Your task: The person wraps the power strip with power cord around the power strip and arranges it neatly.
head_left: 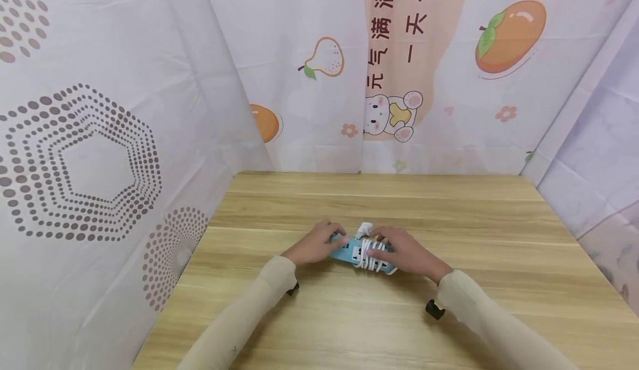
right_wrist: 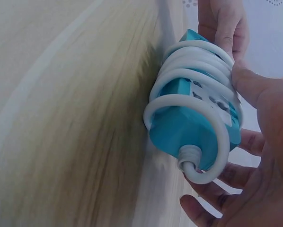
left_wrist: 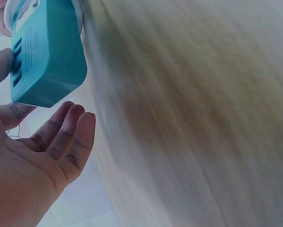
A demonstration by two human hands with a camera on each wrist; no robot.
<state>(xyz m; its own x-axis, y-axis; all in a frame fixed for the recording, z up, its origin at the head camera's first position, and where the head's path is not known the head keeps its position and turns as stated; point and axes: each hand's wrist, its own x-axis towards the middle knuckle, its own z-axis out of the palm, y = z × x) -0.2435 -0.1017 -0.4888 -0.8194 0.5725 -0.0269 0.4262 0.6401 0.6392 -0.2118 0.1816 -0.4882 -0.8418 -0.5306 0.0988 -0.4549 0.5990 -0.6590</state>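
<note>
A blue power strip lies on the wooden table with its white cord wound several times around its right part. Beyond its far side sticks out the white plug. My left hand holds the strip's left end, thumb on top beside the slots and the other fingers along the far side. At the corded end, my right hand grips the strip with its thumb over the coils. In the right wrist view, the cord leaves the strip's end through a ribbed collar.
The wooden table stretches around both hands. Printed white curtains hang behind it and along the left and right sides. A dark band part shows under the right sleeve.
</note>
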